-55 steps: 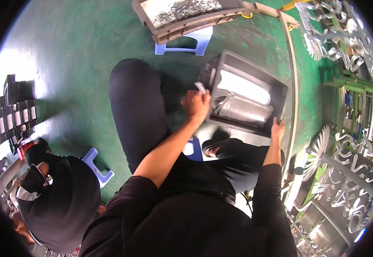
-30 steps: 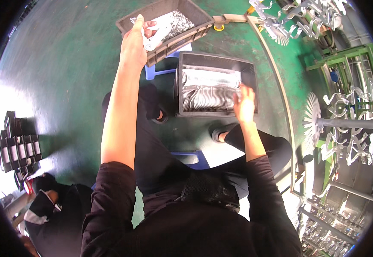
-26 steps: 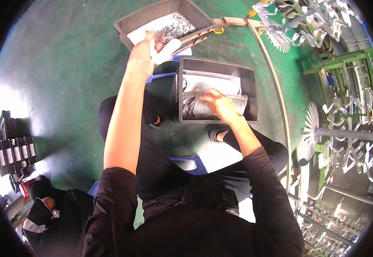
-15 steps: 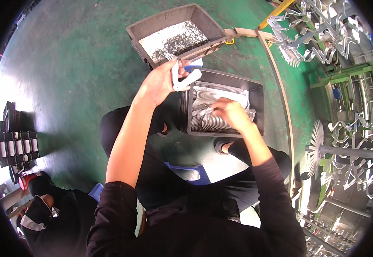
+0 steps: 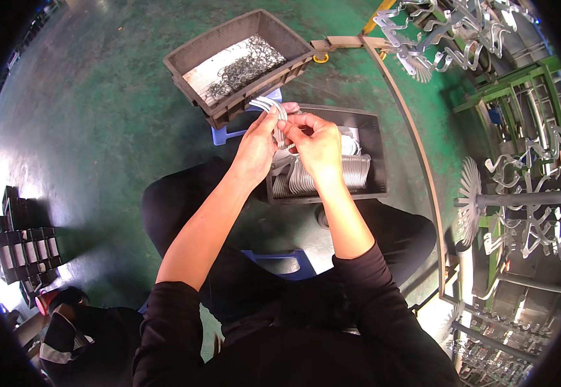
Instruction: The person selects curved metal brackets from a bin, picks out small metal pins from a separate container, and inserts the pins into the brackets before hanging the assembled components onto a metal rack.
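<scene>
My left hand [image 5: 258, 145] is closed around several curved, pale metal pieces [image 5: 269, 103], whose rounded ends stick up above the fingers. Meeting it from the right, my right hand [image 5: 320, 143] pinches the same pieces lower down; its fingertips partly cover them. Both hands are over the left side of a black crate [image 5: 382, 151]. Inside that crate lie rows of similar bent metal pieces [image 5: 332, 174], packed close together, with the left part of them hidden behind my hands.
Beyond my hands, a dark grey bin [image 5: 261, 92] holds many small wire-like metal parts [image 5: 245, 69] on a blue stool [image 5: 220, 135]. Racks of hanging metal pieces [image 5: 532, 219] stand at right. A person in black [image 5: 103, 342] and stacked black trays [image 5: 29, 251] are at left.
My right hand has come up out of the crate to meet my left hand at the metal pieces. The view has shifted, so the bin and crate appear farther left.
</scene>
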The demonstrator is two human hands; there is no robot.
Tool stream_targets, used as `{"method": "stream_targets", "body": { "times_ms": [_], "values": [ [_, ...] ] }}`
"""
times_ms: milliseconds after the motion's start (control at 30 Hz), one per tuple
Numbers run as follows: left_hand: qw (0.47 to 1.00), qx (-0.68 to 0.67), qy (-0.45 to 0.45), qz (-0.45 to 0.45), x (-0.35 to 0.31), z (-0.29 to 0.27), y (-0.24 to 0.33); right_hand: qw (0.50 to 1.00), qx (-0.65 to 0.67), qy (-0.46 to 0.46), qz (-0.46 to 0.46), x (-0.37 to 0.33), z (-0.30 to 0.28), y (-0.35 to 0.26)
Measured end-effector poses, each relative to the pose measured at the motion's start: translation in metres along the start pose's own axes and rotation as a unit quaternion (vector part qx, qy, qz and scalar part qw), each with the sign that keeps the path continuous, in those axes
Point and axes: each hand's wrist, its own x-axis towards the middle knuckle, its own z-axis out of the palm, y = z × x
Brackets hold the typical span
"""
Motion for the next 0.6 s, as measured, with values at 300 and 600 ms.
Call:
{"method": "stream_targets", "body": {
  "times_ms": [300,600],
  "values": [
    [0.991,-0.089,0.100,-0.005,0.000,-0.015,0.015,0.905,0.397,-0.117,0.095,0.006,-0.081,0.010],
    [0.998,-0.052,0.018,0.023,-0.001,-0.008,0.020,0.894,0.401,-0.182,0.080,0.001,-0.095,0.013]
  ]
}}
